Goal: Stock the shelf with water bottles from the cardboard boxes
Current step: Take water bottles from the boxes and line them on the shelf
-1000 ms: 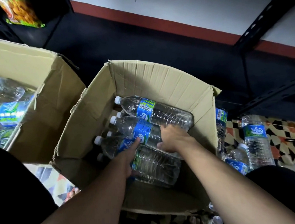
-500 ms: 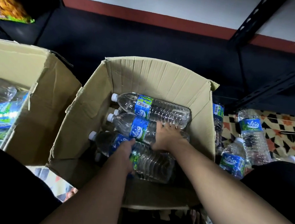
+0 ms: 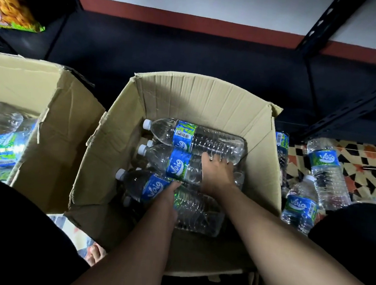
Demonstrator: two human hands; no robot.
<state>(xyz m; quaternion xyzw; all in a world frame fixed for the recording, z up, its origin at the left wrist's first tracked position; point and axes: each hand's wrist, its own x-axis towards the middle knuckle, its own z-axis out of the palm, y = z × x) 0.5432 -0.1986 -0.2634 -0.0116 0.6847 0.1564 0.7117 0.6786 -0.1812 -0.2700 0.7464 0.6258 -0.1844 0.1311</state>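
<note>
Inside the brown cardboard box [image 3: 199,102], left hand [image 3: 166,199] grips the near clear plastic bottle [image 3: 199,211], right hand [image 3: 216,174] the middle bottle [image 3: 171,161]; loose bottles [image 3: 323,168] stand right of it.

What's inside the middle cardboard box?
Three water bottles lie flat on top, left hand and right hand on them. Lower-layer caps peek out; bottles beneath are covered.

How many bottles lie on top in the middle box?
3: far bottle, middle bottle under right hand, near bottle under left hand; more hidden beneath.
</note>
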